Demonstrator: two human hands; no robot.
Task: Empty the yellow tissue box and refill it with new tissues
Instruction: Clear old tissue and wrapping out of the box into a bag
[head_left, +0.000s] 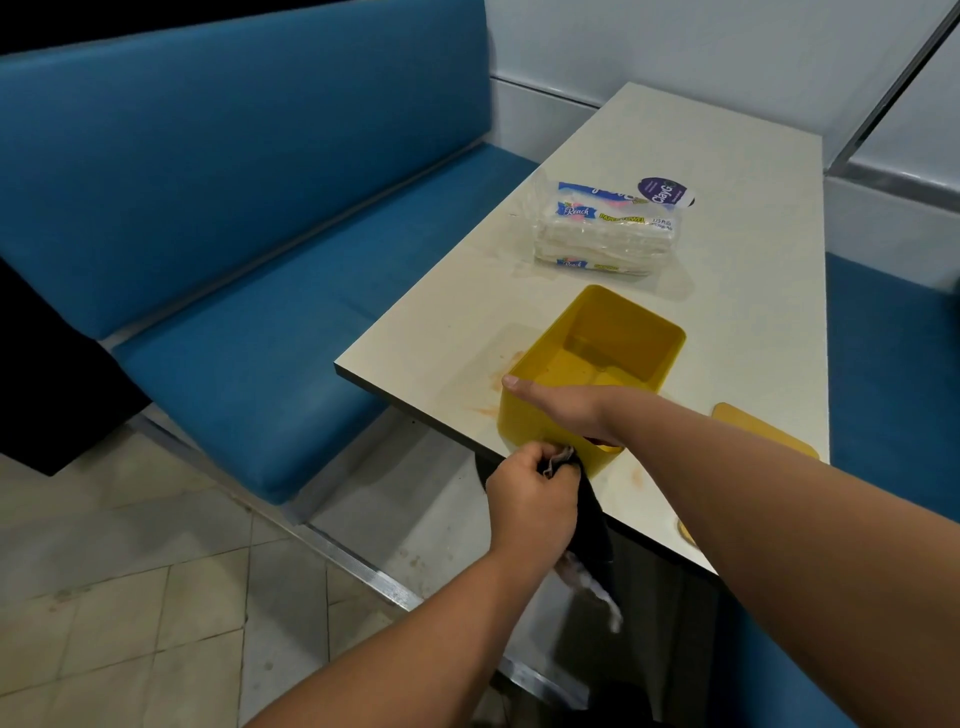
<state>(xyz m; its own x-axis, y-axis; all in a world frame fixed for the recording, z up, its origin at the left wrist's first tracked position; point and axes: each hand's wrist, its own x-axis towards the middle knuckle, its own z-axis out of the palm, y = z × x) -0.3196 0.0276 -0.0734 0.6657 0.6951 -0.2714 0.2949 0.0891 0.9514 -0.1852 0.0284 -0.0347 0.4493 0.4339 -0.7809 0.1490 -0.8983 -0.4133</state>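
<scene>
The yellow tissue box (597, 364) is sitting open and emptied near the near-left corner of the table (727, 270), its long axis running away from the person toward the pack of new tissues (608, 228), which is lying just beyond the box's far end; the right hand (566, 405) is reaching across and resting on the box's near rim, thumb stretched along the edge, though whether the fingers below are curling round the wall I cannot tell; the left hand (530, 493) is gripping a dark cloth (592, 514), fingers curled tight, just beside the box's near wall; the yellow lid (763, 431) is lying to the right; judging by this, the right hand is nearer the pack.
</scene>
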